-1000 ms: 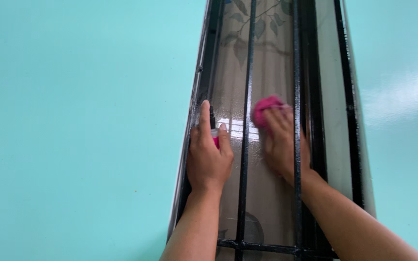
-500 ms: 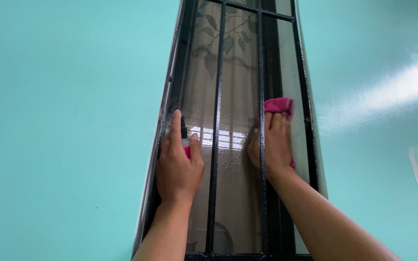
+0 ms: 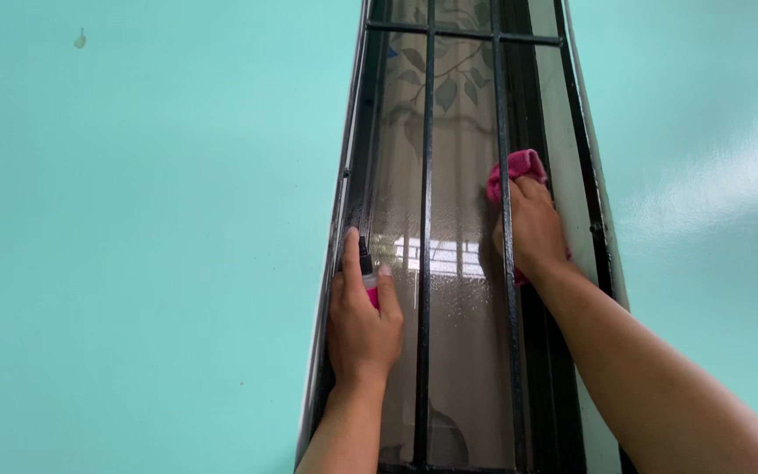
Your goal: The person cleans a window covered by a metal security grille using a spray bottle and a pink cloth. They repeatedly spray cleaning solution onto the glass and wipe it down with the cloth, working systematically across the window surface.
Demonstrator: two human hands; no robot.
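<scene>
Left hand [image 3: 363, 326]: fingers wrapped around a small pink spray bottle with black nozzle [image 3: 368, 279], held against the frosted glass window pane [image 3: 462, 290].
Right hand [image 3: 532, 230]: fingers closed on a crumpled pink cloth [image 3: 516, 166], pressed to the pane behind the black metal bars [image 3: 424, 263].

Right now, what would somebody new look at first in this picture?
Probably the bright pink cloth, pressed against the window glass by the right hand, behind the black bars. Next, the left hand lower down by the frame's left edge, gripping a small spray bottle with a pink body. Turquoise wall fills both sides.
</scene>
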